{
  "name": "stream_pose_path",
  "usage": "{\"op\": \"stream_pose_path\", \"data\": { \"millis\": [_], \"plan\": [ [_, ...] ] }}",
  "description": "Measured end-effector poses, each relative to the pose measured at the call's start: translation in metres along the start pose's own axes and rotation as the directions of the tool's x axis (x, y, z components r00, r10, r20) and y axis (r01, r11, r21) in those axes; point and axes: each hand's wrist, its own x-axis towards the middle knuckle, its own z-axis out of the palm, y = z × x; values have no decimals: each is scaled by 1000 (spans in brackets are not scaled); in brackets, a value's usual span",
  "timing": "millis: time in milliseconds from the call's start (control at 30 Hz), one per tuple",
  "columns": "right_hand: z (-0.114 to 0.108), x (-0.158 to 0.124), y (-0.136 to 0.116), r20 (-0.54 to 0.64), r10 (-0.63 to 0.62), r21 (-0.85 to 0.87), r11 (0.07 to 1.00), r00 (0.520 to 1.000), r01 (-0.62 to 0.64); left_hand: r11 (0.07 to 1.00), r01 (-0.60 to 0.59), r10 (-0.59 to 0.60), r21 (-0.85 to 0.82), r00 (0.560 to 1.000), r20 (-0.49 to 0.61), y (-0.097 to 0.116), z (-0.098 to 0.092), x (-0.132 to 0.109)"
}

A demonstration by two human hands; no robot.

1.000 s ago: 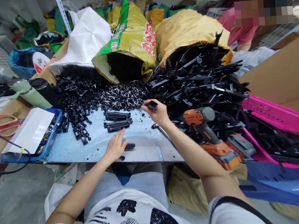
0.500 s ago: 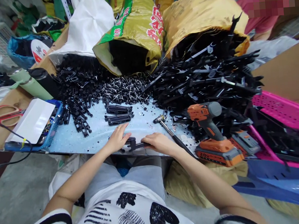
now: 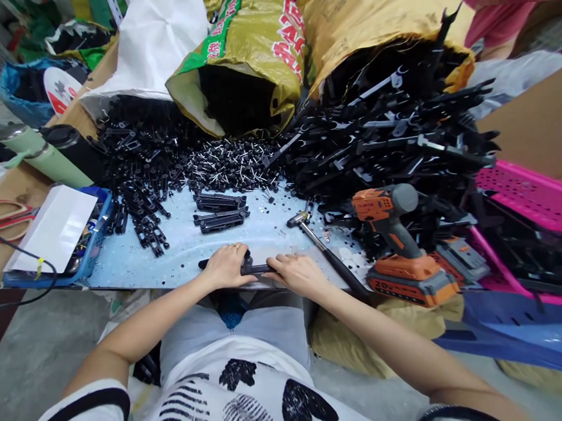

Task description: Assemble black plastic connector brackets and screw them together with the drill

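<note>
Low at the front edge of the light blue work surface (image 3: 169,268), a long black plastic part (image 3: 256,269) is held between both hands. My left hand (image 3: 227,265) is closed around its left portion, and a dark end pokes out past the knuckles. My right hand (image 3: 295,273) pinches the right end between thumb and fingers. Just beyond the hands lie several black folded assemblies (image 3: 221,220) in a small stack. A hammer (image 3: 325,249) with a dark handle rests to the right of my right hand.
An orange cordless drill (image 3: 395,240) stands at the right by a pink basket (image 3: 537,197). Heaps of black parts (image 3: 378,144) and pins (image 3: 231,164) spill from sacks at the back. On the left are a blue tray (image 3: 88,268), scissors (image 3: 2,219) and a green bottle (image 3: 46,157).
My left hand has gone from spread fingers to a closed grip on the black part. The right hand stays on its right end. The whole view has shifted slightly.
</note>
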Motion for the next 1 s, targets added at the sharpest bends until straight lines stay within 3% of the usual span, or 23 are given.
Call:
{"op": "stream_pose_path", "data": {
  "millis": [167,367,533,600,700,867,933,1000],
  "plan": [
    [-12,-4,-7,-126,-21,-60,998,992,13,994,-22,11,-109,994,-106,-9,3,-4],
    [-33,4,-3,-115,-106,-103,990,988,94,966,-82,46,-245,988,-149,-20,11,-5],
    [-25,16,20,-106,-176,-101,981,979,165,987,-43,33,-154,997,-72,-13,3,0],
    [-11,19,31,-116,-154,-62,987,981,148,988,-105,98,-109,993,-63,-6,-5,18],
    [13,21,42,-171,-105,18,994,980,110,988,-147,139,-55,982,-129,3,-15,74],
    [29,27,62,-273,47,207,978,961,11,990,57,-71,-129,992,-105,4,-14,181],
    [27,42,80,-296,194,259,959,935,-116,982,91,-109,-164,989,-104,4,-10,199],
    [21,66,101,-322,338,290,924,884,-248,977,92,-117,-193,986,-119,4,-6,197]
  ]
}}
